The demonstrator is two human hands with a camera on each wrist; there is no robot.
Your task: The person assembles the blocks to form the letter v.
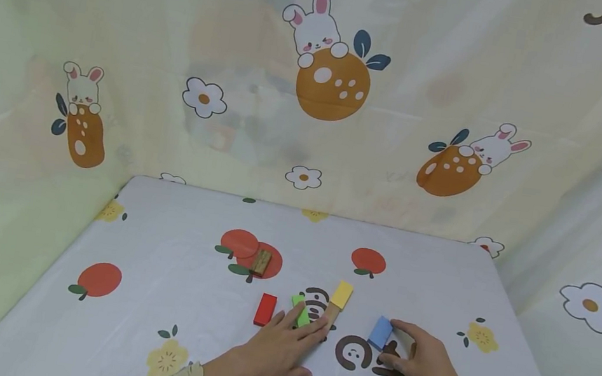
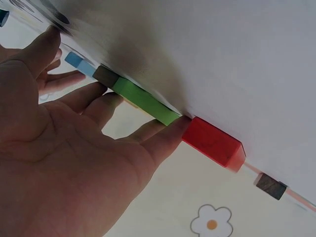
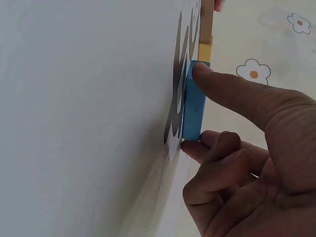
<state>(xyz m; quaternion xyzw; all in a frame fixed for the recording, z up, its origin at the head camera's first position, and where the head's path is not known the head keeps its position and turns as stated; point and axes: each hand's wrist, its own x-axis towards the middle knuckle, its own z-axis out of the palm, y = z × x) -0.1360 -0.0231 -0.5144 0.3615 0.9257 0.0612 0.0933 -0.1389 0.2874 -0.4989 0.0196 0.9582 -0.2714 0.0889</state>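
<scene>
From the head, rests the left hand (image 1: 278, 350), loosely spread, at the green block (image 1: 304, 319) and tan block (image 1: 332, 312) near the red block (image 1: 264, 309), and pinches the blue block (image 1: 380, 333) on the surface (image 1: 154, 244) with the right hand (image 1: 429, 361). From the left wrist, touches the green block with nearly straight fingers (image 2: 165, 138). From the right wrist, grips the blue block between thumb and fingertip.

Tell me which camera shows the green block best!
Left wrist: the green block looks biggest there, its long side plain to see. The head view shows it small, partly covered by the left hand. Right wrist shows none of it.
</scene>
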